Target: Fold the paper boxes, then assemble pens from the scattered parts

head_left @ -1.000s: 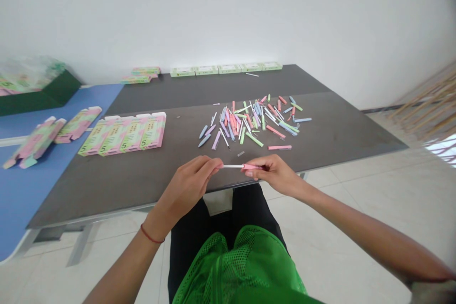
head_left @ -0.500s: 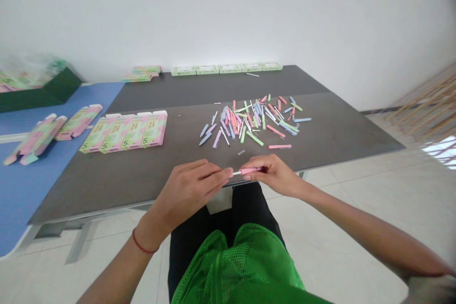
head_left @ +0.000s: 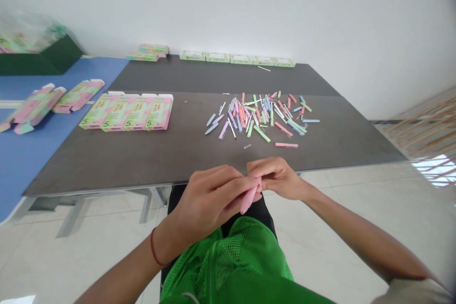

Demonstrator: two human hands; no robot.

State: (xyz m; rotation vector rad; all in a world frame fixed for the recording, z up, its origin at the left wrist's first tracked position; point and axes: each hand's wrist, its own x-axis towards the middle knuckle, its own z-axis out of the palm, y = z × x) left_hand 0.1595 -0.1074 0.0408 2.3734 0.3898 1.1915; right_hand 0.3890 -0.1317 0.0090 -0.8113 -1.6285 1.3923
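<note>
A pink pen barrel (head_left: 249, 199) is pinched between my two hands over the table's front edge, its tapered end slanting down toward my lap. My left hand (head_left: 213, 194) wraps its fingers round the barrel from the left. The fingertips of my right hand (head_left: 276, 178) close on its upper end, partly hiding it. On the table in front lies a loose heap of pen parts (head_left: 254, 114) in pink, green, blue and purple, with white refills among them. A single pink pen (head_left: 286, 145) lies nearest, beside a small clear piece (head_left: 247, 146).
Several upright pink-and-green boxes (head_left: 158, 113) stand in a row at left. Flatter green boxes (head_left: 217, 57) line the wall. Open cartons (head_left: 37, 107) lie on the blue table (head_left: 21, 161), with a dark green bin (head_left: 53, 59) behind. Bamboo-like sticks (head_left: 427, 135) are at far right.
The white refill seen between my left fingers and the pink barrel no longer shows. My hands have come together, and the barrel now tilts toward me. The view has tipped down.
</note>
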